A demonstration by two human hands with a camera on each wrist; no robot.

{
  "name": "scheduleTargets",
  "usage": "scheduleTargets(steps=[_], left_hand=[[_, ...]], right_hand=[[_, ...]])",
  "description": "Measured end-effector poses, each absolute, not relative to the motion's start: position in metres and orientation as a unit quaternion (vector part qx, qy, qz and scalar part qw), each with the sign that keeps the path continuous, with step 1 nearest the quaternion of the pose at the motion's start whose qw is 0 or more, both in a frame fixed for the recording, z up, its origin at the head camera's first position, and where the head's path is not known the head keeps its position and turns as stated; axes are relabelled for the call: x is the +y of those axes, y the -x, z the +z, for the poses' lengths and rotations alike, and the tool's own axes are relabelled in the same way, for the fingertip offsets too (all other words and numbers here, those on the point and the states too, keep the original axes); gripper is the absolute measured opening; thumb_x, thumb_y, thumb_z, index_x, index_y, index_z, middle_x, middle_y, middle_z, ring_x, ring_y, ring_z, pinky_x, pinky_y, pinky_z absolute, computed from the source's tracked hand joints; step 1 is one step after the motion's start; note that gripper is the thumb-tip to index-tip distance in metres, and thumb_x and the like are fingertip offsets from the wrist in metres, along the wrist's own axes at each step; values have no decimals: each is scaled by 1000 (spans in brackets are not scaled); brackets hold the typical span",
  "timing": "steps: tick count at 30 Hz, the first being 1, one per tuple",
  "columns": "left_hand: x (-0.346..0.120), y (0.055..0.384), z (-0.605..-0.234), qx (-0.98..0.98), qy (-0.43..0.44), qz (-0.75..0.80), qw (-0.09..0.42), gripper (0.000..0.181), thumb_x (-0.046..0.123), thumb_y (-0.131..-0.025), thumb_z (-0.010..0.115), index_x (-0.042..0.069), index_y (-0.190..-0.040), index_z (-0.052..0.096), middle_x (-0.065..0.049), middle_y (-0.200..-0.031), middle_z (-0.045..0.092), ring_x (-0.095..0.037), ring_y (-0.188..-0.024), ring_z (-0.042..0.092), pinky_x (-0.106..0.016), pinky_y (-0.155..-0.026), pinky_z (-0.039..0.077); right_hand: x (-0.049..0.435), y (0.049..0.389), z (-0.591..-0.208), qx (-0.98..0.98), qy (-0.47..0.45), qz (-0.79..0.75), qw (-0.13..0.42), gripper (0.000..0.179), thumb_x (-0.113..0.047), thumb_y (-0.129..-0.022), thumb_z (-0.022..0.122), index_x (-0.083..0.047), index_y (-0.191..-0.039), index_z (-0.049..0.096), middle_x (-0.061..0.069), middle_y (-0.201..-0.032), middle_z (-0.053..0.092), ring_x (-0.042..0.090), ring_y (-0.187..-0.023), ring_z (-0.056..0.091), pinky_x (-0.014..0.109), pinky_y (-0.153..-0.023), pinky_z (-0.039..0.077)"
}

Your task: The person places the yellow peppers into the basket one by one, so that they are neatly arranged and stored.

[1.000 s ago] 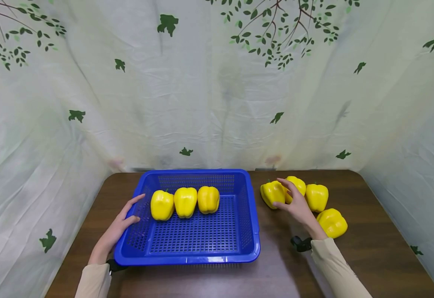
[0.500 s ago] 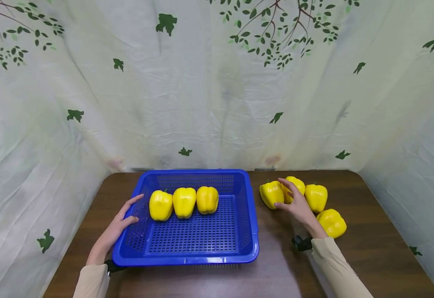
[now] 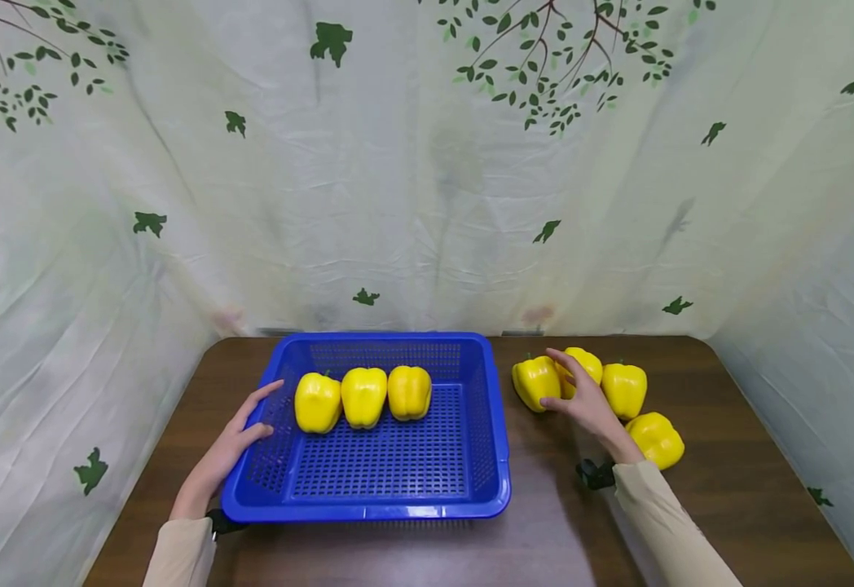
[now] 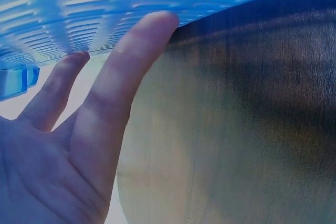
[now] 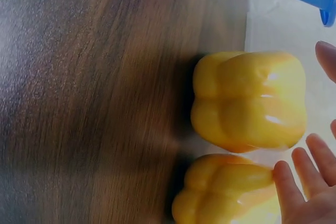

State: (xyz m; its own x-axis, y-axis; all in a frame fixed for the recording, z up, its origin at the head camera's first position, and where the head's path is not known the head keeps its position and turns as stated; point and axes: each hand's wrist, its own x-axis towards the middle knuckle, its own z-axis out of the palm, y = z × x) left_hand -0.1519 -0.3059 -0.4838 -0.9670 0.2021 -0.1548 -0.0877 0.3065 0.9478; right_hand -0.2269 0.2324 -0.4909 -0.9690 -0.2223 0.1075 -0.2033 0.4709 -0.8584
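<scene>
A blue plastic basket [image 3: 499, 440] with slotted walls stands on the table, with three yellow bell peppers [image 3: 363, 398] side by side in it. Against its left side rests my left hand [image 3: 225, 448], thumb and fingers spread and nearly straight; the slotted wall fills the top of the left wrist view. My right hand [image 3: 590, 409] is held with spread fingers beside the leftmost loose pepper [image 3: 534, 383]. In the right wrist view the thumb stands apart from the upper pepper [image 5: 249, 100], and a fingertip seems to meet the lower one [image 5: 223, 192]; contact is hard to tell.
To the right of the basket, more yellow peppers lie on the brown wooden table [image 3: 735, 489]: one behind my right hand [image 3: 583, 360], one at its right [image 3: 624, 390] and one near my wrist [image 3: 656, 440]. A leaf-patterned cloth [image 3: 427, 204] hangs behind the table.
</scene>
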Motion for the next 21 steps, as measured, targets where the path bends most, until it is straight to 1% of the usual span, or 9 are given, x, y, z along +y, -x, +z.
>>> scheduleTargets(steps=[7, 13, 19, 21], left_hand=[[-305, 153, -482, 794, -36, 593, 127, 60, 13, -98, 42, 26, -152, 19, -22, -154, 4, -56, -123, 32, -60, -86, 47], [-307, 153, -482, 794, -36, 593, 129, 60, 13, -98, 41, 27, -152, 18, -23, -154, 4, -55, -122, 32, -59, -87, 47], [-306, 151, -484, 798, -28, 589, 127, 60, 14, -98, 43, 27, -152, 19, -22, -154, 4, -55, -123, 31, -60, -87, 46], [-306, 151, -484, 798, -28, 589, 126, 60, 14, -98, 42, 27, -152, 19, -21, -154, 4, -55, -123, 31, -60, -87, 45]], right_hand=[[229, 225, -495, 876, 128, -465, 10, 81, 0, -77, 75, 0, -146, 32, 21, -149, 32, 41, -131, 32, 58, -105, 28], [225, 218, -503, 892, 142, -428, -20, 81, 1, -74, 77, 3, -143, 34, 25, -145, 33, 43, -130, 31, 60, -105, 27], [224, 214, -515, 881, 167, -441, -34, 87, 8, -70, 78, 1, -144, 32, 24, -147, 30, 41, -128, 33, 57, -98, 38], [224, 212, -516, 878, 168, -447, -32, 88, 9, -70, 77, 0, -144, 31, 23, -149, 27, 41, -129, 32, 57, -97, 39]])
